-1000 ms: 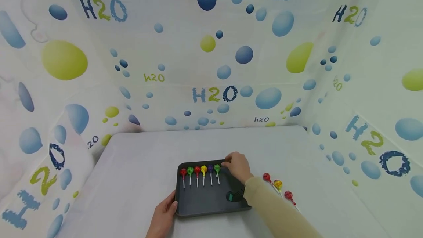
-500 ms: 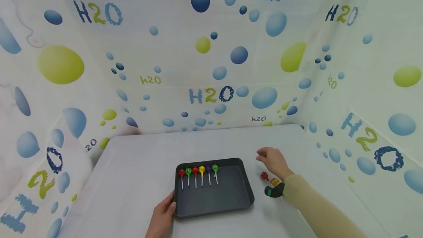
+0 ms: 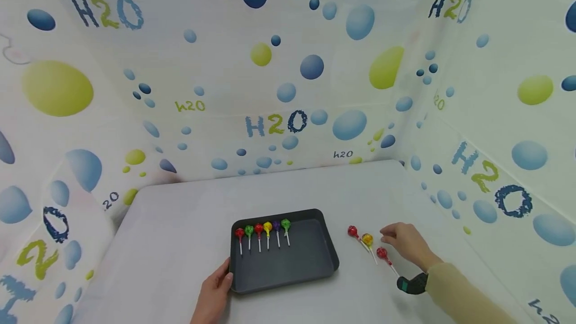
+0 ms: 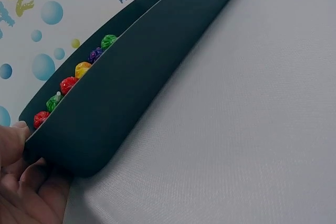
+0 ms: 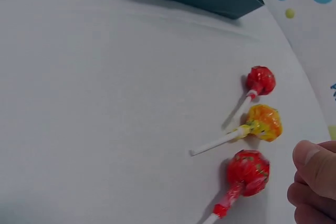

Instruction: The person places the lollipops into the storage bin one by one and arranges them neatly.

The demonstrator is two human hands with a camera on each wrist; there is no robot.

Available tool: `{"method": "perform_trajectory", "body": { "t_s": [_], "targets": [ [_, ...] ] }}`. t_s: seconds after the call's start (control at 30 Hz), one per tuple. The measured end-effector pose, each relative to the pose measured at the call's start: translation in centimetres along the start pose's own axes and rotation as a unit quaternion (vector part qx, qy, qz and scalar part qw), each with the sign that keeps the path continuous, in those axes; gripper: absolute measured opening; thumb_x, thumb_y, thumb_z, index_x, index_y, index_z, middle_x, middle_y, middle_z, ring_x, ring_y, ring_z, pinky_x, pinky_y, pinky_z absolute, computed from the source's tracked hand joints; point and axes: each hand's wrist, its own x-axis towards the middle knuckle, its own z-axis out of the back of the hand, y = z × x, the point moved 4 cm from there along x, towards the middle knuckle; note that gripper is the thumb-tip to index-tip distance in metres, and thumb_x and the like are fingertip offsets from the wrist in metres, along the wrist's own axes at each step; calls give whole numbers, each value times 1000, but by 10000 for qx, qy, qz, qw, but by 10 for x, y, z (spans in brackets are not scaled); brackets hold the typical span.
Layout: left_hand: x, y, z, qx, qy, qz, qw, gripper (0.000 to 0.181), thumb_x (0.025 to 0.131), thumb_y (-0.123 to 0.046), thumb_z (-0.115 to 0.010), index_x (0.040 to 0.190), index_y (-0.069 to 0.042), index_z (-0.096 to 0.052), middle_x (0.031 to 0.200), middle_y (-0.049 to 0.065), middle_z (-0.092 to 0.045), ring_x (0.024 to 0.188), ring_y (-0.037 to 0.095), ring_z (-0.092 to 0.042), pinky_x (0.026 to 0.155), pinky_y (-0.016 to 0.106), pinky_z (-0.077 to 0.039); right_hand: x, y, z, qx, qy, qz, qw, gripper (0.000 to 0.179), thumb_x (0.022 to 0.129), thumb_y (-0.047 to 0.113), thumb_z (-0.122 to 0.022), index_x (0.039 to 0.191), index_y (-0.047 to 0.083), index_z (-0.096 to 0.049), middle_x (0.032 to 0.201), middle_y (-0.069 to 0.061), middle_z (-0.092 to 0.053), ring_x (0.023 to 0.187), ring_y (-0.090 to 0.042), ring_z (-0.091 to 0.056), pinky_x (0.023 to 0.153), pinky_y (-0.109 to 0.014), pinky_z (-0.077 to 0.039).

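My left hand [image 3: 212,288] grips the left edge of a dark grey baking tray [image 3: 283,269]; in the left wrist view the thumb lies at the rim and the fingers curl beneath. Along the tray's back left lie several wrapped lollipops in a row, from a red lollipop [image 3: 239,233] to a green lollipop [image 3: 285,224], sticks toward me. Right of the tray lie three more: a red lollipop [image 3: 353,231], a yellow lollipop [image 3: 367,239] and a nearer red lollipop [image 3: 382,252]. Just beside these, my right hand [image 3: 408,245] hovers with loosely bent fingers, holding nothing.
A white cloth covers the table [image 3: 180,244]. Behind and at both sides hangs a white curtain [image 3: 211,139] with blue and green drops and H2O lettering. A dark band [image 3: 411,284] sits on my right wrist.
My right hand has moved from the tray's back edge, beside the row's last green lollipop, rightward to the loose lollipops. The left hand stays on the tray. The head view has shifted slightly.
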Motion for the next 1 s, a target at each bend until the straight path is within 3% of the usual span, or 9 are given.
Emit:
{"method": "perform_trajectory", "body": {
  "t_s": [0.27,0.43,0.73,1.0],
  "targets": [
    [2,2,1,43,-19,36,10000,53,109,-10,-46,157,6,-30,162,28,-30,151,47,-28,119,58,-40,-10,-1,-17,-114,328,-323,9989,26,92,11,-75,115,0,-76,106,-11,-78,98,-26,-72,93,-48,-63],
    [2,2,0,66,-50,10,10000,53,109,-10,-46,156,7,-31,161,28,-31,151,47,-29,119,58,-40,-10,0,-20,-196,420,-322,9984,23,91,11,-76,111,1,-77,99,-6,-78,85,-15,-66,90,-46,-64],
    [2,1,0,48,-67,13,10000,53,108,-10,-47,156,7,-31,162,28,-31,151,47,-28,119,58,-39,-9,-2,-22,-273,332,-386,9983,18,91,12,-76,106,3,-79,97,-5,-78,82,-15,-63,89,-45,-64],
    [2,1,0,-3,-79,-12,10000,52,108,-9,-47,156,7,-31,161,29,-30,150,47,-29,118,57,-41,-5,3,-14,-239,151,-128,9995,19,91,12,-76,107,3,-79,98,-7,-78,88,-19,-68,91,-47,-64]
  ]
}}
